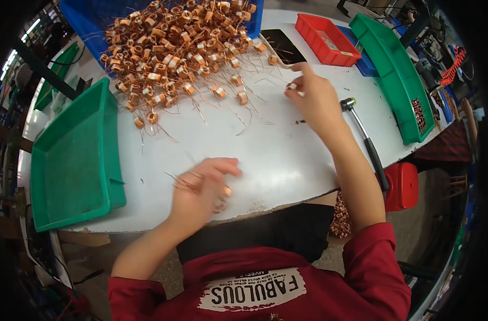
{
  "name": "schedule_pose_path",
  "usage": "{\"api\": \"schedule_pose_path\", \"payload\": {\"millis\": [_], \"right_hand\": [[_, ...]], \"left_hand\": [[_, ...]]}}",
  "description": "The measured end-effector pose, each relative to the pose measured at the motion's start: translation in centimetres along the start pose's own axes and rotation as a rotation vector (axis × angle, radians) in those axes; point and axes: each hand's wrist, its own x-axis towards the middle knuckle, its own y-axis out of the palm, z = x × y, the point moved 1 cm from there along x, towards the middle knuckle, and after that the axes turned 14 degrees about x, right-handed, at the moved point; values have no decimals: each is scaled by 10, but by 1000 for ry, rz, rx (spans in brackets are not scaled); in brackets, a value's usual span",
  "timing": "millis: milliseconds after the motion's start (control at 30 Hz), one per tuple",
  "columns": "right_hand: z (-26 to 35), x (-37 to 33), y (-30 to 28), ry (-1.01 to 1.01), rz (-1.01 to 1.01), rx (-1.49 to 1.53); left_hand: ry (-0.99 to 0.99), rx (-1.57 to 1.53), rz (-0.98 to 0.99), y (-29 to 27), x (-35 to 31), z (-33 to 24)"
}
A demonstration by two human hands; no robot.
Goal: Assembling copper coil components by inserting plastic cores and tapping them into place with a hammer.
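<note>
Small copper wire coils (169,51) with long loose leads lie heaped in front of me, spilling onto the white table. My left hand (196,187) is raised above the table's near edge, somewhat blurred. Its fingers curl round a few coils (221,204), and thin leads stick out past the back of the hand. To the right of the heap, my right hand (316,99) pinches one small coil (291,86) between thumb and fingertips. Part of that coil is hidden by the fingers.
A blue bin (86,32) stands behind the heap. Green trays flank me at left (75,160) and right (388,59). A red tray (319,37) sits at the back. Right of my forearm lies a hammer (367,139); a red stool (402,187) stands below the table edge.
</note>
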Motion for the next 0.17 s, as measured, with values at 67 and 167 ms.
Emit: {"api": "schedule_pose_path", "payload": {"millis": [67, 167], "right_hand": [[-3, -16, -21, 141, 10, 184], [-15, -40, -39, 260, 57, 840]], "left_hand": [[-100, -270, -89, 1, 2, -3], [-190, -340, 10, -10, 5, 10]]}}
